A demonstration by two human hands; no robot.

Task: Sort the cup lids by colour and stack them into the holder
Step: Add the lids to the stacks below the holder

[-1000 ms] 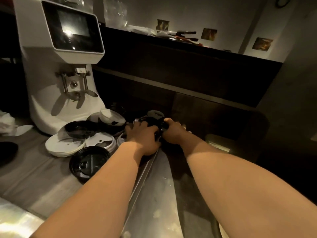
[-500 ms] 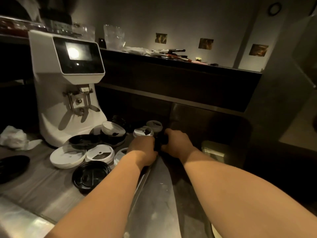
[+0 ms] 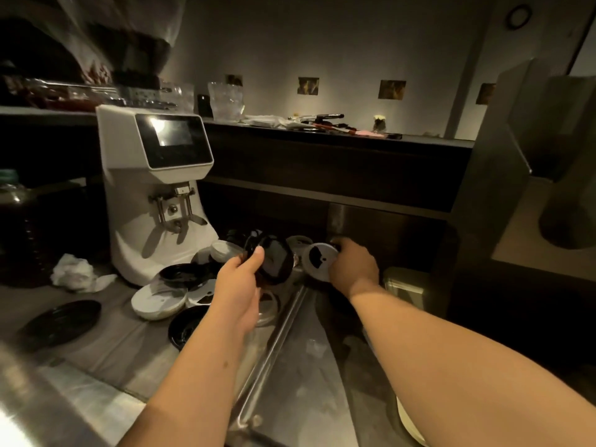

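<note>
A black lid (image 3: 274, 259) is up off the worktop (image 3: 106, 337), tilted on edge with its hollow side facing us, pinched at its left rim by the left hand (image 3: 240, 279), thumb on top. Just to its right, a white lid (image 3: 317, 261) is also raised and tilted, its dark sip opening showing; the right hand (image 3: 353, 266) grips it from the right side, fingers curled round the rim. The two lids are near each other but apart.

Below and left of the left hand lies the unsorted heap: a white lid stack (image 3: 158, 300) flat on the worktop, a black lid (image 3: 182, 274) resting partly on it, another black lid (image 3: 187, 327) nearer us and half hidden by the forearm, and a few more white and black ones piled behind, against the foot of the white grinder (image 3: 154, 188). One more pale lid (image 3: 298, 243) sits behind the two held ones. I cannot make out a holder in this dim light.

Further left, a black saucer (image 3: 61, 321) lies alone on the worktop, and a crumpled white tissue (image 3: 77, 274) sits beside the grinder's base. A metal rail (image 3: 277, 343) runs down between the forearms. Behind everything a dark raised ledge (image 3: 338, 138) carries pens, papers and a clear plastic bag (image 3: 225, 100).
</note>
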